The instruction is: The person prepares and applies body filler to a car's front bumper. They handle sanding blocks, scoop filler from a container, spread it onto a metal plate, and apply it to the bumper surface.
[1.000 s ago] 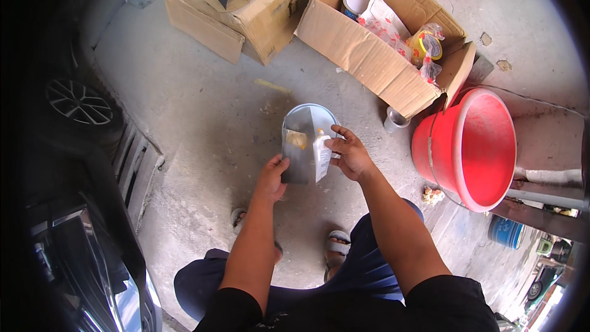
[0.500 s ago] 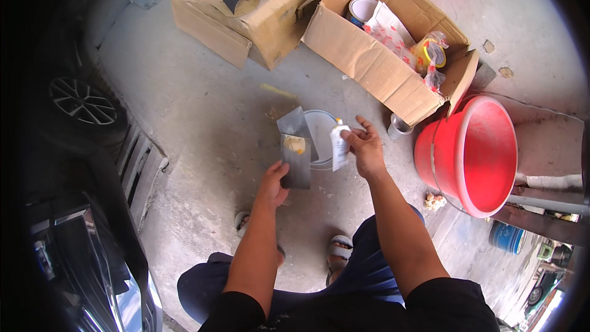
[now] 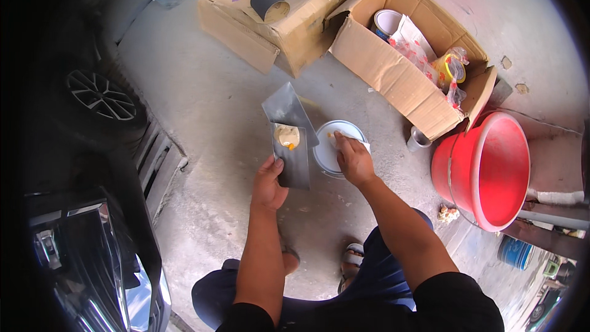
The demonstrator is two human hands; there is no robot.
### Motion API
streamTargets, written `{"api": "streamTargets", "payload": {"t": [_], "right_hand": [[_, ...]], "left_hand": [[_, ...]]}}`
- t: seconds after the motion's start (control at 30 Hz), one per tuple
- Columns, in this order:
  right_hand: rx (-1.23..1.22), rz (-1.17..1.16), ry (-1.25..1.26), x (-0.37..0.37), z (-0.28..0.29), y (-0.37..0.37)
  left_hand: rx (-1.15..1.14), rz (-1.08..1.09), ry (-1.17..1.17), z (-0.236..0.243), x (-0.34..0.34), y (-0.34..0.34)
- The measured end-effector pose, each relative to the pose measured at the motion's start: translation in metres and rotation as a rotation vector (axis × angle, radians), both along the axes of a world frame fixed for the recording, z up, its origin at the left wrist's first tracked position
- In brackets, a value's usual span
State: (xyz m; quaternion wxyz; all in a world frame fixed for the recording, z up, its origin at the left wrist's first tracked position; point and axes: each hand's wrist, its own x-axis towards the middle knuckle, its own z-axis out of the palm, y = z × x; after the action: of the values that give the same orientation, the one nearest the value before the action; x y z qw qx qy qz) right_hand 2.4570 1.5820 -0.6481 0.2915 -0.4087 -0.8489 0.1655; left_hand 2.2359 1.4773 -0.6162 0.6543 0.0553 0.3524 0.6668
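My left hand grips two flat grey putty spreaders, one overlapping the other at an angle. A round blob of cream-coloured putty sits on the front spreader, with a small orange dab of paste at its lower edge. To the right, my right hand is over the pale lid of a round can, fingers closed on a white tube. Most of the tube is hidden under the fingers. Whether it touches the lid, I cannot tell.
An open cardboard box with cans and plastic wrap stands ahead right, beside a closed box bearing sandpaper. A small cup and a red bucket are at the right. A car's dark front lies at the left.
My right hand has lowered the white tube from upright beside the spreaders to the can lid. The spreaders have shifted left relative to the can, uncovering more of its lid. The view has shifted.
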Motion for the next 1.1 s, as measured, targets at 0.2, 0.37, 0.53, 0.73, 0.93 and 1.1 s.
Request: {"api": "streamTargets", "payload": {"t": [0.2, 0.37, 0.53, 0.73, 0.93, 1.1], "right_hand": [[-0.734, -0.222, 0.689, -0.025, 0.100, 0.000], [-1.229, 0.105, 1.024, -0.043, 0.217, 0.015], [-1.126, 0.011, 0.980, -0.026, 0.313, 0.002], [-0.798, -0.139, 0.940, -0.013, 0.503, -0.049], [-0.504, -0.067, 1.108, -0.011, 0.669, -0.100], [-0.398, 0.071, 1.156, -0.015, 0.728, -0.143]], "left_hand": [[0.063, -0.041, -0.082, 0.043, -0.002, -0.004], [-0.012, -0.128, -0.084, 0.130, 0.002, -0.019], [-0.033, -0.096, -0.020, 0.254, 0.007, -0.039], [0.062, 0.187, 0.200, 0.474, 0.024, -0.057], [0.088, 0.415, 0.314, 0.616, 0.074, -0.081], [0.268, 0.601, 0.411, 0.681, 0.092, -0.111]]}}
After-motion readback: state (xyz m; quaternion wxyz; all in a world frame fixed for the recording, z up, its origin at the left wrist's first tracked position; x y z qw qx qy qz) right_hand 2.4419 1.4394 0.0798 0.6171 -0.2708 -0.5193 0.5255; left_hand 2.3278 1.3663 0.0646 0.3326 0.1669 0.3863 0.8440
